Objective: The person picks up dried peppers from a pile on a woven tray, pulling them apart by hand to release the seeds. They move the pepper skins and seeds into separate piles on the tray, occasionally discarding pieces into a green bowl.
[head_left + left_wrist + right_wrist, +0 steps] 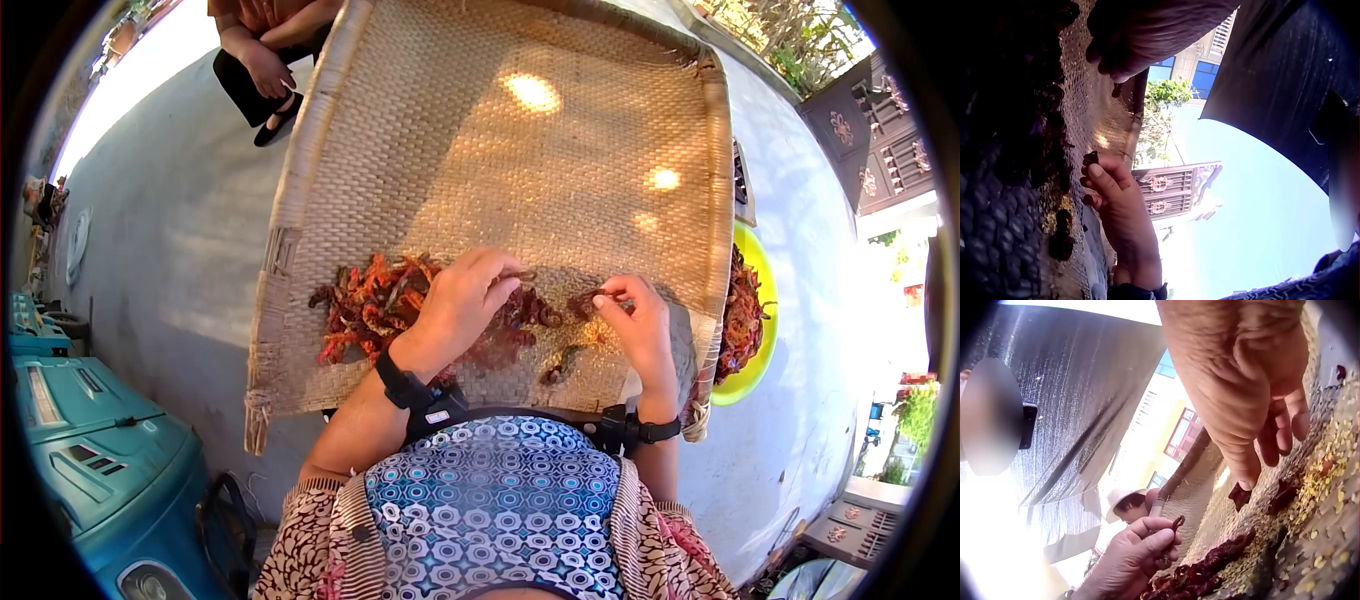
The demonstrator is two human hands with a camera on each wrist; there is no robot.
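Observation:
My left hand (462,302) pinches a small piece of dried red chili (1178,522) between thumb and fingers, low over the woven bamboo tray (520,170). To its right, my right hand (640,322) pinches another dark, shrivelled chili piece (1239,496) with thumb and forefinger, also close over the weave. The two hands are apart. A heap of dried chilies (375,305) lies left of and partly behind the left hand. Between the hands are more dark chilies (548,315). Pale yellow seeds (1329,503) are scattered on the tray beneath the right hand.
Right of the tray stands a yellow-green basin (765,285) holding more red chilies. A raised rim (722,200) edges the tray. Beyond its left side sits another person (270,60). A teal vehicle (110,440) is parked at the lower left.

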